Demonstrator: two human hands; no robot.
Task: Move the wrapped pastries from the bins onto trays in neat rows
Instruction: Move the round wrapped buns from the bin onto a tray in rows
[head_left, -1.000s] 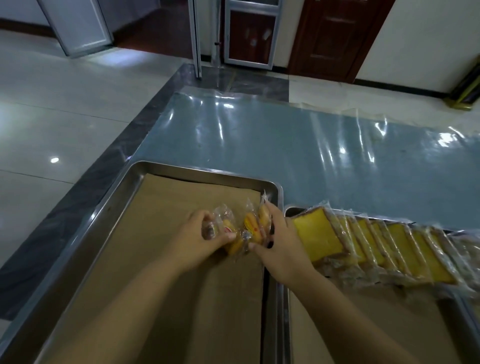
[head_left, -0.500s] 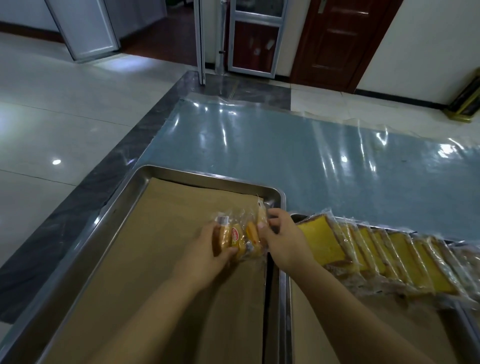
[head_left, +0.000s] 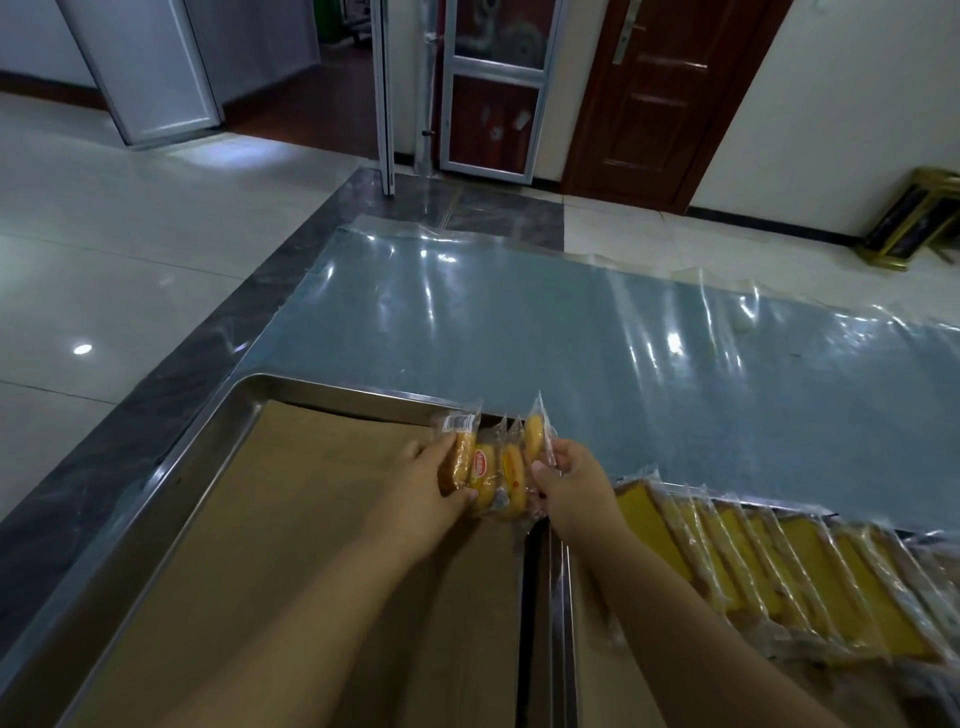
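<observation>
Several small wrapped pastries (head_left: 493, 470), round and yellow in clear plastic, stand on edge in a short row at the far right corner of the left steel tray (head_left: 171, 467). Brown paper lines this tray. My left hand (head_left: 426, 488) presses the row's left end, at the pack with a barcode label. My right hand (head_left: 571, 480) pinches the wrapper of the rightmost pack. A second tray (head_left: 563, 597) on the right carries a slanted row of wrapped yellow cake slices (head_left: 769, 566).
Both trays sit on a table covered with shiny clear plastic over a blue-grey top (head_left: 545, 332), edged in dark stone (head_left: 156, 395). Beyond lie a pale tiled floor, glass doors and a brown wooden door (head_left: 660, 93).
Both hands have pushed the small pastries toward the tray's far right corner and stood them closer together. The view has tilted upward a little.
</observation>
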